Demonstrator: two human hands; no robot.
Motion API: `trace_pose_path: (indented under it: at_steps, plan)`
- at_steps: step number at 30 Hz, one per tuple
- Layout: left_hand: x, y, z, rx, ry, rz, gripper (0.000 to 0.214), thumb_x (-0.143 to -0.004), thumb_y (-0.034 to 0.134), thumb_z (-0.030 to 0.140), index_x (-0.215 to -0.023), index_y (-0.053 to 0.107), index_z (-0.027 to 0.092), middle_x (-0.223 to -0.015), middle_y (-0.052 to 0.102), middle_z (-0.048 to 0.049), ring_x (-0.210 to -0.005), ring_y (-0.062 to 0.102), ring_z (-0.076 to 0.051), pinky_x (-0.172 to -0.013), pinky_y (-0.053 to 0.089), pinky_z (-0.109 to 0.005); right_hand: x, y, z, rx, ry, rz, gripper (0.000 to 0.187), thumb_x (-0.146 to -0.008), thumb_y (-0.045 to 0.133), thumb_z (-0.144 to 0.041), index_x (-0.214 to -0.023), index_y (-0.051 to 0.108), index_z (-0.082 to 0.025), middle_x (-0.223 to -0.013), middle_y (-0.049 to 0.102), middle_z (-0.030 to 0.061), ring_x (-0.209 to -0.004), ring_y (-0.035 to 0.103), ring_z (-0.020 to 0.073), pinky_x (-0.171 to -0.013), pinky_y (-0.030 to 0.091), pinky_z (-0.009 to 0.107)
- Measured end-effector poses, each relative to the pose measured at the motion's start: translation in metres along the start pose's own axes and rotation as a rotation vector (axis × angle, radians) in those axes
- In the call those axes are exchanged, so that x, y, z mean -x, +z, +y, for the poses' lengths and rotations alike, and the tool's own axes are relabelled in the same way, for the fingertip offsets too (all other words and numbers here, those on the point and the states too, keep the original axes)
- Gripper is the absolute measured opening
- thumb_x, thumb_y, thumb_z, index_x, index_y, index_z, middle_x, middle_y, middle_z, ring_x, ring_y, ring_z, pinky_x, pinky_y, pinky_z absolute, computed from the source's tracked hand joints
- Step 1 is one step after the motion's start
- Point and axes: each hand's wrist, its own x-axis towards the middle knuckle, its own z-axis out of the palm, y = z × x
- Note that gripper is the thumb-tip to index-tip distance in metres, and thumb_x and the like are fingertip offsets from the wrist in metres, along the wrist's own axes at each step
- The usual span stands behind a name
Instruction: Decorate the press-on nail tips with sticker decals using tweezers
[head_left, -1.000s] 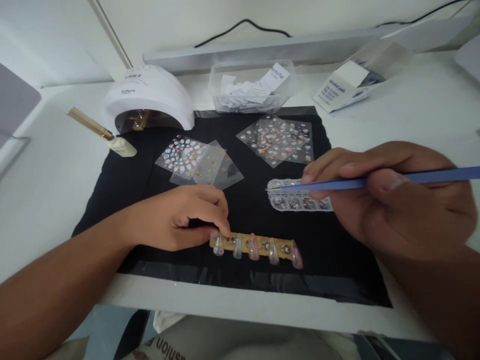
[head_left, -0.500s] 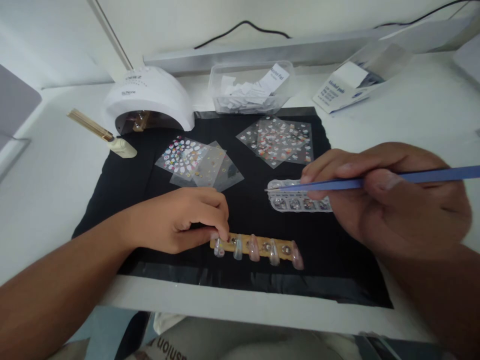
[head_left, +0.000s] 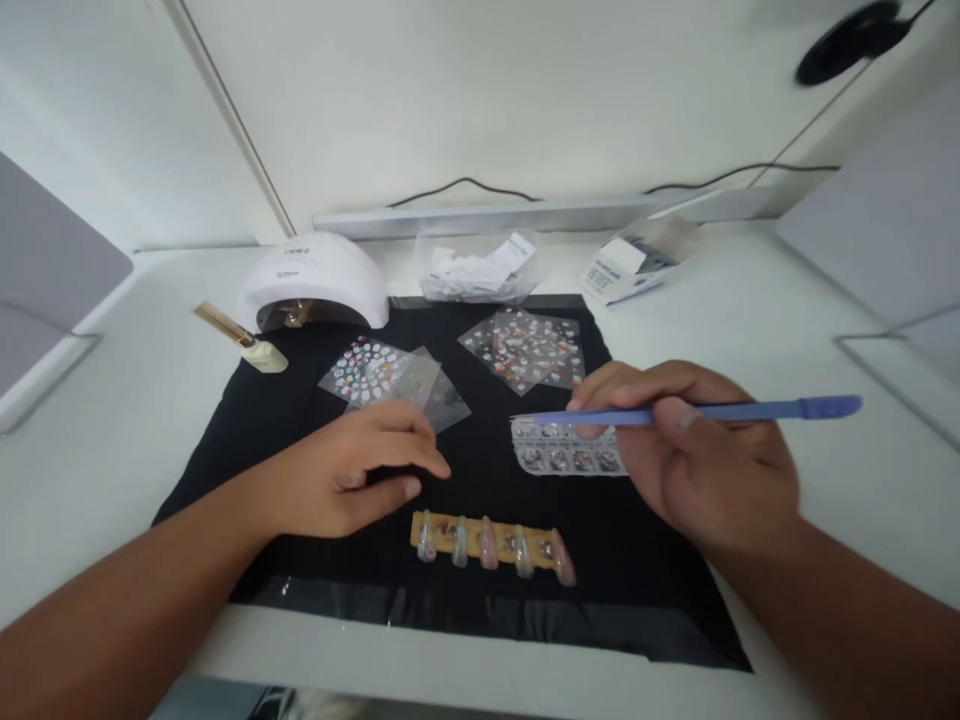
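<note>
Blue tweezers (head_left: pixel 720 411) lie between the thumb and fingers of my right hand (head_left: pixel 690 450), their thin tips pointing left. Under the tips and partly behind my hand is a clear compartment case (head_left: pixel 559 458) of small gems. My left hand (head_left: pixel 367 470) hovers above the black mat, thumb and index finger apart with nothing between them. Just below and to the right of it, a yellow strip (head_left: pixel 440 535) carries several false nails in a row, among them a pink one (head_left: pixel 487 545) and a clear one with a small decoration at the left end (head_left: pixel 427 543).
Sticker sheets (head_left: pixel 367 370) and more sheets (head_left: pixel 525 350) lie on the black mat (head_left: pixel 300 590). Behind stand a white nail lamp (head_left: pixel 322 270), a clear bin of packets (head_left: pixel 480 270) and an alcohol pad box (head_left: pixel 622 275). A cream polish bottle (head_left: pixel 264 356) is at left.
My left hand has let go of the strip's left end and lifted off it, fingers parted. The camera view has tilted up; my right hand still holds the tweezers over the gem case.
</note>
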Motion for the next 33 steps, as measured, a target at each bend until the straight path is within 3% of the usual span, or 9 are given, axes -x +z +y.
trace_pose_path:
  at_steps: [4,7,18,25,33]
  plan:
    - [0.002,-0.013,-0.014,-0.467,-0.243,0.288,0.021,-0.094,0.052,0.017,-0.11,0.065,0.019,-0.108,0.064,-0.0094,-0.104,0.059,-0.025,-0.094,0.05,-0.043,0.002,-0.002,-0.001,0.052,0.024,0.007,0.015,-0.09,0.068,-0.037,-0.087,0.078,-0.027,-0.07,0.071,0.0015,-0.071,0.066,0.02,-0.063,0.054,0.034]
    - [0.003,-0.018,-0.026,-0.666,-0.447,0.36,0.023,-0.091,0.055,0.024,-0.111,0.065,0.018,-0.111,0.064,-0.0109,-0.108,0.056,-0.031,-0.097,0.048,-0.051,0.003,-0.001,-0.002,0.068,0.037,-0.028,0.014,-0.091,0.067,-0.034,-0.089,0.078,-0.027,-0.07,0.071,0.0011,-0.068,0.066,0.0184,-0.061,0.054,0.032]
    - [-0.005,0.001,-0.034,-0.897,-0.788,0.271,0.073,-0.086,0.061,0.057,-0.144,0.051,0.014,-0.132,0.061,-0.0185,-0.122,0.051,-0.041,-0.101,0.046,-0.054,0.009,-0.003,-0.007,0.092,0.077,-0.011,0.015,-0.093,0.066,-0.038,-0.09,0.076,-0.028,-0.077,0.072,0.0025,-0.073,0.067,0.019,-0.064,0.055,0.032]
    - [-0.011,0.0,-0.033,-0.954,-0.855,0.202,0.076,-0.087,0.056,0.062,-0.149,0.048,0.018,-0.136,0.059,-0.0187,-0.12,0.053,-0.043,-0.098,0.046,-0.057,0.008,0.0,-0.007,0.085,0.072,0.003,0.015,-0.091,0.069,-0.041,-0.087,0.077,-0.029,-0.074,0.073,0.0005,-0.072,0.067,0.0173,-0.062,0.053,0.029]
    - [-0.012,-0.003,-0.031,-0.952,-0.844,0.172,0.067,-0.094,0.051,0.053,-0.151,0.046,0.018,-0.131,0.06,-0.0196,-0.117,0.055,-0.043,-0.095,0.047,-0.058,0.005,0.004,-0.007,0.06,0.112,0.058,0.019,-0.089,0.069,-0.044,-0.083,0.077,-0.027,-0.07,0.074,0.0004,-0.067,0.068,0.0169,-0.059,0.054,0.028]
